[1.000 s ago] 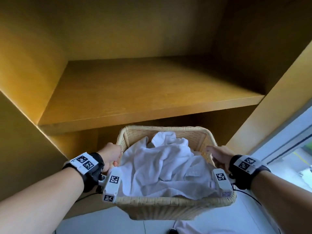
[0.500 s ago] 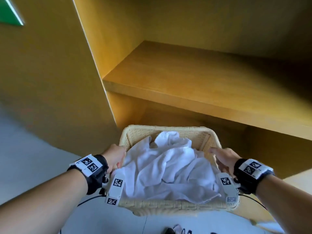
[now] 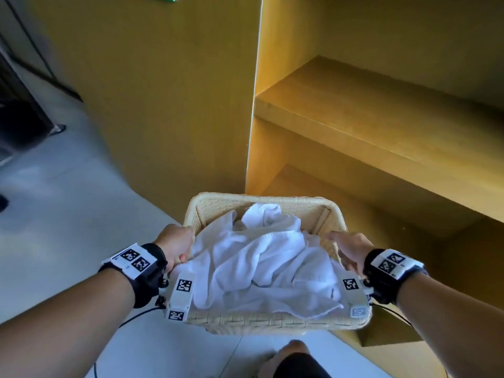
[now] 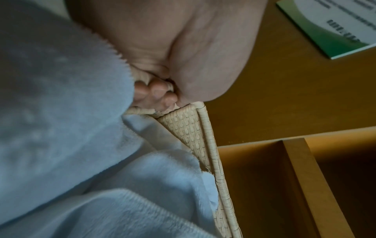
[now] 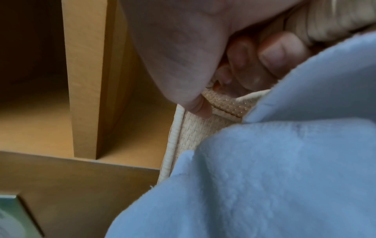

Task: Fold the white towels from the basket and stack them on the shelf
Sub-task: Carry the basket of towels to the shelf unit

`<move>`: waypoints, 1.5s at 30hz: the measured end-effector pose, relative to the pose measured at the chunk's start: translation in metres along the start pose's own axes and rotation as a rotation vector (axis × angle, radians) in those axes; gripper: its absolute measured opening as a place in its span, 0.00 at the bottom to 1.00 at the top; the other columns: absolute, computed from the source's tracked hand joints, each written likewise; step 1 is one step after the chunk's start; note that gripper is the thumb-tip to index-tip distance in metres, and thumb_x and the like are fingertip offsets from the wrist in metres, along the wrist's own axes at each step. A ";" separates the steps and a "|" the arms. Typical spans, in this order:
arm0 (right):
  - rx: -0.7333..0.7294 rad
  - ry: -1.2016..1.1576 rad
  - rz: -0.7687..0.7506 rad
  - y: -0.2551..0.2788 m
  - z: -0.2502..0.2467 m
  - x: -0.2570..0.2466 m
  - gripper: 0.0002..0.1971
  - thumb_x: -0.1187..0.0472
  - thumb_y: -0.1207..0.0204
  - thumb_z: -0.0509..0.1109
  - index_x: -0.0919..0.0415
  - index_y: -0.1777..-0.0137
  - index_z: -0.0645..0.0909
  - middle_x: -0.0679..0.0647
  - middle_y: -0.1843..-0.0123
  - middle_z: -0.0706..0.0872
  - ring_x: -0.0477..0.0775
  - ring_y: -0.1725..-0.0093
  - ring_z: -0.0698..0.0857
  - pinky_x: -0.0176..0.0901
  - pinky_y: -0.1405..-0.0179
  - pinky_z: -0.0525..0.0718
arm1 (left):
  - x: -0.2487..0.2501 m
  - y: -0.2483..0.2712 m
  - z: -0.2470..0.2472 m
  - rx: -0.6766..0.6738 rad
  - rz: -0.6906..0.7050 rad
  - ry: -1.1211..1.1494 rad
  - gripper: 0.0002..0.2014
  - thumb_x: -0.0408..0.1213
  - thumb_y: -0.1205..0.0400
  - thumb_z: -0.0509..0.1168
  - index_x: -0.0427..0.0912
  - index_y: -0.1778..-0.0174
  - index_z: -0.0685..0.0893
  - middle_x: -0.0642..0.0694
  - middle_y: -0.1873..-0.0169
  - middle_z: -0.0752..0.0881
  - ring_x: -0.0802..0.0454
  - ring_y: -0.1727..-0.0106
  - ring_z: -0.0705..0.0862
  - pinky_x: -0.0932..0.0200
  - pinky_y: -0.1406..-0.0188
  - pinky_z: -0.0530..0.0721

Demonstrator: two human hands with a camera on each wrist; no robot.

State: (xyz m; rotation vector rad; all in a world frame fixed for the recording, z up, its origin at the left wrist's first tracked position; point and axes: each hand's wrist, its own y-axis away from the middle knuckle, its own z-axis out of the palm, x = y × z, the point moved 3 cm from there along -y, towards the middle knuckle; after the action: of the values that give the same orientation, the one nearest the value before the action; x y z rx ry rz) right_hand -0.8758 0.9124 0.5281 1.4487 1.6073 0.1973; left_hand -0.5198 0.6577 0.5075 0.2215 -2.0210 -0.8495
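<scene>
Since a second ago your view has swung left: the shelf point(image 3: 381, 124) that lay straight ahead of you now sits up and to your right, and a grey floor point(image 3: 54, 214) has come in on the left, while the basket point(image 3: 261, 321) keeps its place between your wrists; your left hand point(image 3: 174, 245) is curled over the left rim, fingers point(image 4: 157, 91) hooked inside the weave; the white towels point(image 3: 261, 266) lie crumpled and unfolded in the basket, heaped above the rim and spilling over the near edge; your right hand point(image 3: 351, 248) wraps the right rim the same way, fingers point(image 5: 282, 51) tucked in beside the cloth; the basket's long axis runs from hand to hand, so the shelf lies off its right end, nearer your right hand; I judge that no towel is folded yet.
</scene>
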 end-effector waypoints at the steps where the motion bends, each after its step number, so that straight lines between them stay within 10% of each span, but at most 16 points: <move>1: 0.002 0.020 -0.004 0.001 0.008 -0.004 0.25 0.40 0.17 0.73 0.63 0.62 0.83 0.51 0.82 0.73 0.48 0.88 0.66 0.30 0.85 0.66 | -0.007 0.001 -0.008 0.040 -0.001 -0.010 0.14 0.37 0.12 0.60 0.38 0.65 0.75 0.44 0.81 0.72 0.50 0.83 0.66 0.62 0.77 0.63; 22: -0.284 0.225 -0.158 -0.110 0.158 -0.034 0.25 0.46 0.16 0.74 0.56 0.69 0.70 0.53 0.80 0.66 0.50 0.82 0.62 0.39 0.78 0.62 | -0.170 -0.042 -0.007 0.323 -0.210 0.259 0.19 0.39 0.09 0.60 0.39 0.67 0.77 0.41 0.73 0.76 0.46 0.78 0.72 0.59 0.74 0.71; 45: -0.385 0.353 -0.312 -0.348 0.402 0.110 0.19 0.53 0.20 0.76 0.57 0.66 0.71 0.51 0.77 0.67 0.52 0.77 0.66 0.39 0.78 0.67 | -0.449 -0.252 0.109 0.464 -0.267 0.395 0.18 0.45 0.11 0.64 0.39 0.64 0.79 0.43 0.76 0.76 0.49 0.80 0.70 0.57 0.74 0.71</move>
State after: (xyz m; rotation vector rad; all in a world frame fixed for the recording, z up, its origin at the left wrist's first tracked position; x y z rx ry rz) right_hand -0.8207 0.7261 0.0209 0.8886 1.9275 0.5717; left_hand -0.3905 0.7273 0.0019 0.8667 -1.8036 -0.4323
